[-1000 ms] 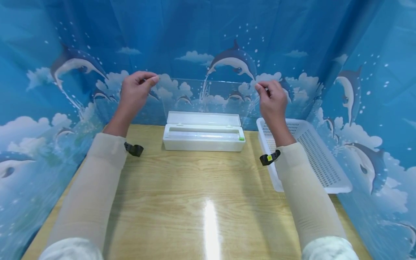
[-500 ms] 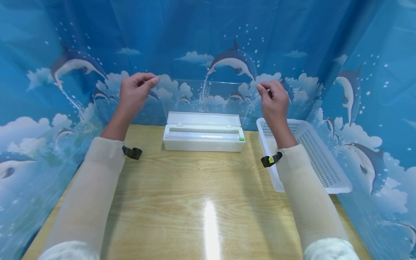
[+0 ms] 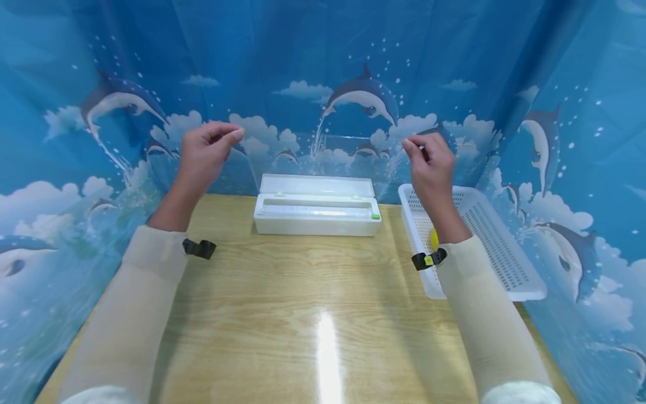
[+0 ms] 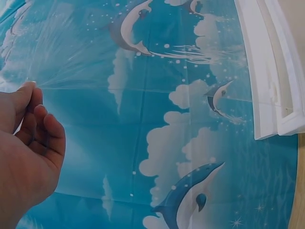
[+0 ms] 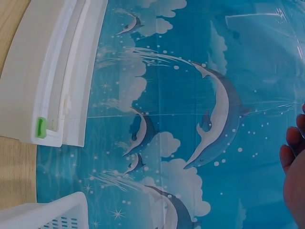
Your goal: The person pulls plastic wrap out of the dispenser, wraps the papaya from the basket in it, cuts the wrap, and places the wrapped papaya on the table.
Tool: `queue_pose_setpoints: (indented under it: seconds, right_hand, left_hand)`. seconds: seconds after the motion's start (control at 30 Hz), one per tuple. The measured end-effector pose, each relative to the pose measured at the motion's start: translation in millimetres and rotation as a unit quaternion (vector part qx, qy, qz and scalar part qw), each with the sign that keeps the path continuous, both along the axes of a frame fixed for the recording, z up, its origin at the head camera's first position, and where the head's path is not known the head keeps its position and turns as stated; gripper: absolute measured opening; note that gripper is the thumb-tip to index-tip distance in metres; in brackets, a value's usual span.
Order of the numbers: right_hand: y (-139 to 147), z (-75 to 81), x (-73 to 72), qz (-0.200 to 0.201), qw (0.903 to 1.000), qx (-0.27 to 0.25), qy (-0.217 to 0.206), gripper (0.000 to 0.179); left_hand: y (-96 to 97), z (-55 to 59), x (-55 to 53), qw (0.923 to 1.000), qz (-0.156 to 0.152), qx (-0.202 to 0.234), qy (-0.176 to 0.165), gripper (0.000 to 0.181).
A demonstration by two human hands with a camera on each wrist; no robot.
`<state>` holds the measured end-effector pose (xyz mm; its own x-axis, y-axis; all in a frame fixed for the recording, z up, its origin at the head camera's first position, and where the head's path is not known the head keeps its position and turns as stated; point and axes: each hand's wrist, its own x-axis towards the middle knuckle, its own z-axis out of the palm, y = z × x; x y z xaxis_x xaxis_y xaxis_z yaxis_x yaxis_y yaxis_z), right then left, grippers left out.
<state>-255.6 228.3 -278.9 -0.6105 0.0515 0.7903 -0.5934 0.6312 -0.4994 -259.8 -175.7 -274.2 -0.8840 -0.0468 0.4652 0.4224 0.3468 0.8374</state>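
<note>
At the frame's upper left and upper right, the left hand (image 3: 202, 154) and right hand (image 3: 434, 165) are pinching opposite ends of clear film (image 3: 323, 152), apparently spreading it flat against sagging, upper centre, above the white box (image 3: 318, 225).

Blue dolphin-print curtain (image 3: 282, 50), wood-grain table (image 3: 252, 314), white glare (image 3: 328, 359)

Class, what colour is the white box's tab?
The tab is green, clearest in the right wrist view.
</note>
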Motion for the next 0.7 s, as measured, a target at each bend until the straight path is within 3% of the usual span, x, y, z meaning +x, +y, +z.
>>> queue_pose_setpoints:
  seconds: [0.33, 0.7]
  right_hand:
    - [5, -0.7, 15.4, 0.033, 0.9983, 0.021, 0.043, 0.018]
    - [3, -5.0, 33.5, 0.049, 0.9955, 0.004, 0.081, 0.005]
  left_hand:
    - [-0.5, 0.8, 20.2, 0.9996, 0.000, -0.021, 0.020, 0.032]
    - [-5.0, -5.4, 41.6, 0.9993, -0.006, -0.026, 0.027, 0.032]
